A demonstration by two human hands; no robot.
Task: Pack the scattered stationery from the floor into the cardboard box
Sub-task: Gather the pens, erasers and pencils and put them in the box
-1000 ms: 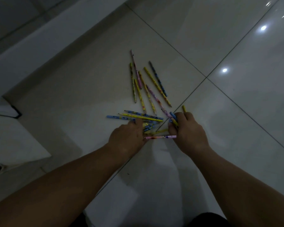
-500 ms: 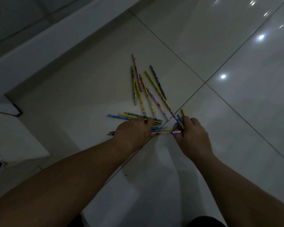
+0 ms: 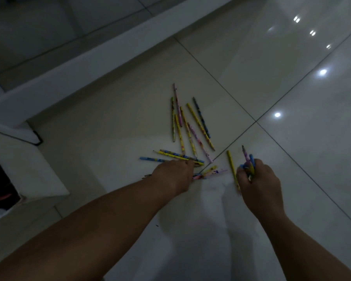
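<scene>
Several colourful pencils (image 3: 190, 126) lie fanned out on the pale tiled floor (image 3: 109, 122) in dim light. My right hand (image 3: 258, 183) is closed around a small bunch of pencils (image 3: 248, 162) whose ends stick up above its fingers; a yellow one (image 3: 232, 169) angles down past my thumb. My left hand (image 3: 173, 175) rests palm down on the nearest pencils (image 3: 176, 156), fingers pressing on them; a few more pencils (image 3: 209, 172) poke out to its right. Whether it grips any is hidden. A white box (image 3: 28, 165) stands at the left edge, its opening dark.
A low white ledge (image 3: 89, 63) runs diagonally behind the pencils. Glossy tiles with ceiling-light reflections (image 3: 322, 72) stretch to the right. Dark grout lines (image 3: 257, 121) cross just beyond my hands.
My right hand has lifted away to the right with its bunch of pencils. My left hand stays on the near pencils. The camera has tilted slightly.
</scene>
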